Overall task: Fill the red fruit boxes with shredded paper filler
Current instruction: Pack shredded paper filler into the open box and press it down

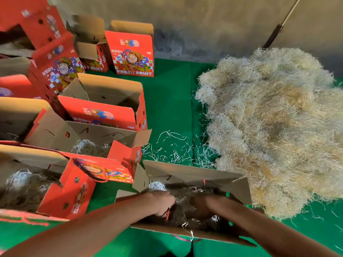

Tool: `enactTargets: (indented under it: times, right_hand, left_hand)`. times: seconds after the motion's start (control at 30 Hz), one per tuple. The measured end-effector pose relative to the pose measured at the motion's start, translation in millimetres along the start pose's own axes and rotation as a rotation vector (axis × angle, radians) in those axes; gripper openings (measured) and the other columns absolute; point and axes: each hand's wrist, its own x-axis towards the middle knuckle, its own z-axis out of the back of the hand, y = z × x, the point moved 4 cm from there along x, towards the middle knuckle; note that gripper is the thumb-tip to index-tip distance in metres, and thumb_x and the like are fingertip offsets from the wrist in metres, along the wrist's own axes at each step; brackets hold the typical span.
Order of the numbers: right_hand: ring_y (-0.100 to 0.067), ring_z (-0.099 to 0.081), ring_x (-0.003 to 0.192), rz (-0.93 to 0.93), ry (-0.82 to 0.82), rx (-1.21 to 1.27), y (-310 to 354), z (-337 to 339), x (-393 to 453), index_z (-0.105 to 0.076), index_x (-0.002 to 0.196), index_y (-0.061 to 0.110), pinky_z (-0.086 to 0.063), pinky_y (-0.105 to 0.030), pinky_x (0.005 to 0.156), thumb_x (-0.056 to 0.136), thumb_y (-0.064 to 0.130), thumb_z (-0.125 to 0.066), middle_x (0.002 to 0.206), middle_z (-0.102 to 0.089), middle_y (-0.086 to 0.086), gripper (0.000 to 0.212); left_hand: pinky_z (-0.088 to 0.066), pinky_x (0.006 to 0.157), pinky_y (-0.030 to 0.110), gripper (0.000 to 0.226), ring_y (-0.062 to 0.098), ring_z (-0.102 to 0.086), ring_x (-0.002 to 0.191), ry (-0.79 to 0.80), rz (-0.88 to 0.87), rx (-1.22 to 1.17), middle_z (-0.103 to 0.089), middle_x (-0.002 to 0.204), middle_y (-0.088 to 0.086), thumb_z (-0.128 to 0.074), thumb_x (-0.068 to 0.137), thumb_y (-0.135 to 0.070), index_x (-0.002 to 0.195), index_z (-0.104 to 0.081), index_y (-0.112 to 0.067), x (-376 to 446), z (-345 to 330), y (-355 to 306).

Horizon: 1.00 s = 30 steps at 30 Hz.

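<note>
We see both hands, left hand [163,201] and right hand [202,203], buried in filler inside the nearest box [185,175], grips unclear; two neighbouring boxes [74,197] hold filler, others look unfilled.

There are about nine boxes [96,115], most on the left and one near the middle. One big pile of shredded paper [274,127] sits right. Two hands [163,201] show.

both hands' fingers [168,198] buried in filler [185,210].
</note>
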Motion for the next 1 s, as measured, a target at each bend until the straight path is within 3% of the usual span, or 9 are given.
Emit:
enactTargets:
  times: [0.17, 0.23, 0.3, 0.43, 0.53, 0.63, 0.7, 0.9, 1.0]
  right_hand:
    - [-0.026, -0.069, 0.094, 0.114, -0.302, 0.108, -11.0, 32.5, -38.4, -0.062, 0.110, 0.010, -0.053, -0.027, 0.071, 0.097, 0.020, -0.057, 0.103, -0.068, -0.009, 0.018]
    - [-0.014, -0.068, 0.075, 0.189, -0.424, 0.171, -15.1, 48.8, -63.2, -0.061, 0.110, 0.012, -0.043, -0.011, 0.056, 0.100, 0.022, -0.054, 0.089, -0.064, 0.001, 0.016]
    - [-0.001, -0.063, 0.059, 0.225, -0.546, 0.288, -20.8, 59.5, -88.0, -0.062, 0.118, 0.018, -0.044, -0.012, 0.048, 0.102, 0.027, -0.052, 0.090, -0.069, 0.005, 0.021]
    - [0.000, -0.067, 0.074, 0.220, -0.862, 0.442, -37.0, 62.5, -134.0, -0.063, 0.122, 0.034, -0.056, -0.017, 0.061, 0.103, 0.038, -0.051, 0.106, -0.069, 0.014, 0.023]
    - [0.005, -0.068, 0.086, 0.187, -1.155, 0.553, -53.3, 54.7, -166.3, -0.068, 0.115, 0.033, -0.052, -0.012, 0.075, 0.099, 0.033, -0.061, 0.101, -0.070, 0.023, 0.018]
    - [0.008, -0.066, 0.083, 0.156, -1.307, 0.570, -59.4, 46.5, -185.9, -0.074, 0.106, 0.023, -0.047, -0.006, 0.072, 0.091, 0.021, -0.071, 0.097, -0.072, 0.021, 0.015]
    - [0.002, -0.065, 0.069, 0.176, -1.236, 0.456, -52.8, 46.8, -186.7, -0.074, 0.102, 0.020, -0.050, -0.015, 0.064, 0.090, 0.016, -0.073, 0.087, -0.071, 0.014, 0.013]
    - [-0.018, -0.062, 0.071, 0.113, -0.359, 0.066, -4.3, 58.2, -133.1, -0.059, 0.074, 0.017, -0.049, -0.029, 0.060, 0.094, 0.004, -0.054, 0.071, -0.061, 0.001, 0.024]
    - [-0.024, -0.062, 0.079, 0.025, -0.047, -0.138, 6.1, 61.3, -89.2, -0.068, 0.093, 0.005, -0.046, -0.028, 0.066, 0.096, 0.005, -0.053, 0.095, -0.070, -0.010, 0.015]
  left_hand:
    - [-0.051, 0.087, 0.038, 0.030, 0.032, -0.063, 0.107, -0.164, -0.052, -0.183, -0.064, 0.123, 0.013, -0.058, 0.097, -0.031, 0.121, -0.061, -0.013, -24.8, 35.4, 4.2]
    - [-0.048, 0.070, 0.032, 0.013, 0.020, -0.064, 0.084, -0.205, -0.084, -0.324, -0.068, 0.101, 0.003, -0.057, 0.097, -0.036, 0.101, -0.060, -0.024, -38.8, 52.2, 8.3]
    - [-0.044, 0.057, 0.026, 0.013, 0.010, -0.058, 0.063, -0.288, -0.123, -0.461, -0.065, 0.080, -0.010, -0.058, 0.098, -0.038, 0.088, -0.057, -0.030, -53.2, 68.8, 12.2]
    - [-0.046, 0.061, 0.009, 0.019, -0.015, -0.060, 0.070, -0.497, -0.201, -0.676, -0.065, 0.094, -0.025, -0.059, 0.098, -0.041, 0.114, -0.066, -0.036, -85.3, 81.6, 15.1]
    - [-0.050, 0.088, 0.014, 0.018, -0.009, -0.062, 0.102, -0.733, -0.248, -0.798, -0.068, 0.106, -0.026, -0.061, 0.096, -0.044, 0.113, -0.067, -0.043, -106.0, 73.2, 22.5]
    - [-0.049, 0.087, 0.014, 0.017, -0.006, -0.063, 0.104, -0.734, -0.236, -0.889, -0.069, 0.106, -0.027, -0.063, 0.093, -0.047, 0.110, -0.066, -0.046, -115.7, 61.4, 23.4]
    - [-0.050, 0.083, 0.016, 0.018, -0.007, -0.064, 0.100, -0.561, -0.198, -0.821, -0.068, 0.105, -0.026, -0.065, 0.091, -0.047, 0.109, -0.065, -0.045, -106.5, 57.1, 17.0]
    - [-0.046, 0.074, 0.033, 0.013, 0.021, -0.056, 0.082, 0.001, 0.088, -0.301, -0.060, 0.092, 0.004, -0.061, 0.095, -0.022, 0.101, -0.063, -0.010, -32.9, 56.2, -1.6]
    - [-0.046, 0.085, 0.033, 0.034, 0.027, -0.059, 0.096, 0.383, 0.170, -0.134, -0.063, 0.119, 0.015, -0.046, 0.105, -0.028, 0.125, -0.061, -0.006, -2.0, 31.1, -1.2]
